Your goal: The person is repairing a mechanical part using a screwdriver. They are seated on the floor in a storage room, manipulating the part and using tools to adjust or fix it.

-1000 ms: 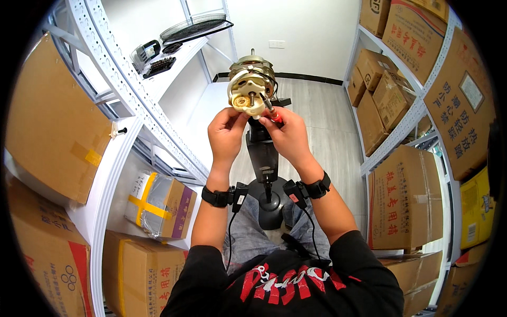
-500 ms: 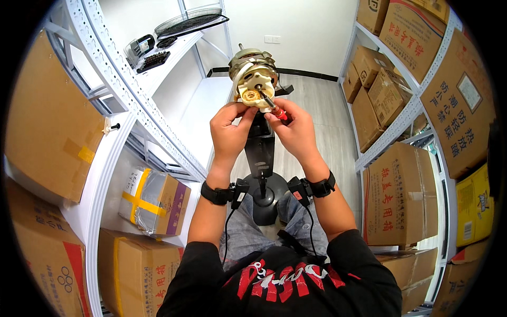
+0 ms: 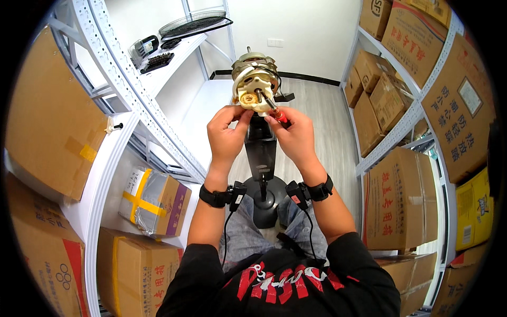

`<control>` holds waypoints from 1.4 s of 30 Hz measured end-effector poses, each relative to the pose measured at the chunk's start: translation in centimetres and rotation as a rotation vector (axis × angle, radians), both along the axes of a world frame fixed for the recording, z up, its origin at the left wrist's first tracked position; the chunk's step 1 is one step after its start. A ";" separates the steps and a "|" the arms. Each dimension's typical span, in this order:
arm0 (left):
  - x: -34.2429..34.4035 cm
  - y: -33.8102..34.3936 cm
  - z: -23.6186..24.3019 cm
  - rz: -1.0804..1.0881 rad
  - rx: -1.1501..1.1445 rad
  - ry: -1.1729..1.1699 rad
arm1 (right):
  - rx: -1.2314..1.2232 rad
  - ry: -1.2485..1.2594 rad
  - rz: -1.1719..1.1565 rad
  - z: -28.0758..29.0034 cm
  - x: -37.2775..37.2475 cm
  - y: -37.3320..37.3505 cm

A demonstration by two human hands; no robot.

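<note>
An open fan motor [image 3: 255, 62] stands on top of a black stand column [image 3: 260, 156], its cream plastic gear housing [image 3: 260, 83] facing me. Yellowish grease coats a round gear [image 3: 249, 99] in the housing's lower left. My left hand [image 3: 227, 134] is closed, thumb and fingertips pinching the housing's lower left edge. In my right hand [image 3: 294, 136] is a red-handled screwdriver [image 3: 280, 114]; its shaft slants up left across the housing to near the centre post. My right thumb lies close to the housing's lower edge. The other fingers of both hands are partly hidden.
A round black base [image 3: 265, 205] sits between my knees. Shelves flank me, with cardboard boxes [image 3: 400, 198] on the right and a taped carton [image 3: 156, 202] on the left. On the left rear shelf lie a wire fan guard [image 3: 195, 24] and another motor [image 3: 144, 46]. Cables hang from both wrist straps.
The whole view has shifted slightly. The motor appears a little lower and turned slightly, while both hands keep their grip and the screwdriver stays against the housing.
</note>
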State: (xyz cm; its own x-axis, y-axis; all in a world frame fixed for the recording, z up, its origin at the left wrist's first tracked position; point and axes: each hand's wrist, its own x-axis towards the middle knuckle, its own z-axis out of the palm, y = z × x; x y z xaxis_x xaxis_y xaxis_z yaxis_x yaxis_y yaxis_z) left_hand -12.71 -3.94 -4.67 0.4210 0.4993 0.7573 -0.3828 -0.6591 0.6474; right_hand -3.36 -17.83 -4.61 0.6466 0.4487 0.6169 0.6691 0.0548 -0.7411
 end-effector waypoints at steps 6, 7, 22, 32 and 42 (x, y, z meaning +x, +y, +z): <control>-0.5 -0.2 0.2 -0.034 0.002 -0.001 | 0.022 0.017 -0.004 -0.1 -0.4 0.0; -0.6 -0.1 0.2 -0.036 0.001 -0.009 | 0.029 0.032 -0.006 -0.1 -0.5 -0.1; -6.5 4.6 -5.0 0.004 -0.192 -0.083 | -0.123 0.198 0.054 -5.6 2.8 -9.2; -16.3 10.3 -3.2 0.431 -0.085 0.015 | -0.487 0.076 0.171 -5.6 2.4 -17.0; -24.9 26.4 3.1 0.905 0.369 0.358 | -0.305 0.265 0.167 -6.8 4.2 -17.3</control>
State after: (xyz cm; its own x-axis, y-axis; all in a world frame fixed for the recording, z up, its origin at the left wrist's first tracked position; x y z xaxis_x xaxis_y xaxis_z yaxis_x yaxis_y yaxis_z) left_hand -37.57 22.44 -1.55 0.2348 0.5035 0.8315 0.5281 -0.7842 0.3257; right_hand 0.80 -35.16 -11.44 0.6679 0.6964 0.2627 0.4542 -0.1018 -0.8850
